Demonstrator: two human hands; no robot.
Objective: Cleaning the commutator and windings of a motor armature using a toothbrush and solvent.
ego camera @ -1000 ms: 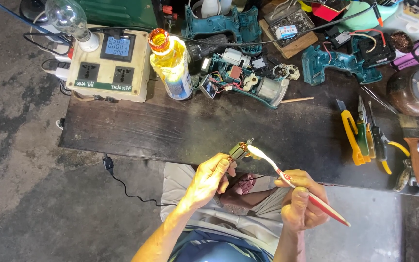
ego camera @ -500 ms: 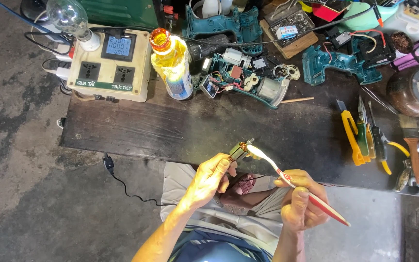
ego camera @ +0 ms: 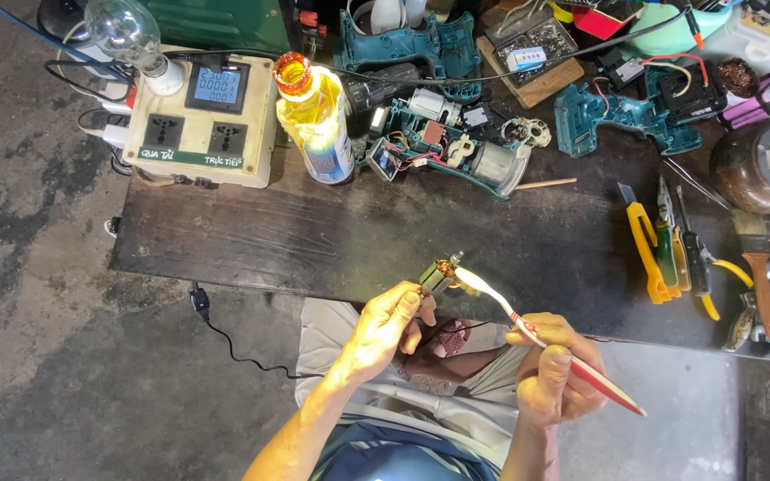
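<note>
The left hand (ego camera: 391, 322) is closed around a small cylindrical motor armature with copper-coloured windings (ego camera: 438, 277), pinching it between thumb and fingers just over the near edge of the dark, scuffed workbench top (ego camera: 314, 240). The right hand (ego camera: 556, 372) is curled tight about the red and white handle of a worn toothbrush (ego camera: 545, 343), whose pale head touches the armature's end. Both hands hang above the person's lap, in front of the bench.

Behind them on the bench stand a clear plastic bottle of yellow liquid with an orange cap (ego camera: 318, 116) and, just left of it, a cream socket box with a blue digital meter (ego camera: 202, 120) carrying a clear glass light bulb (ego camera: 126, 36). A teal drill housing lying opened, with its motor and wiring showing (ego camera: 443, 147), sits near the bottle. To the right lie a yellow-handled utility knife (ego camera: 645, 245) and several pliers (ego camera: 692, 258), beside a round brown metal pot (ego camera: 764, 165). A black cable with a plug (ego camera: 216, 325) trails over the concrete floor on the left
</note>
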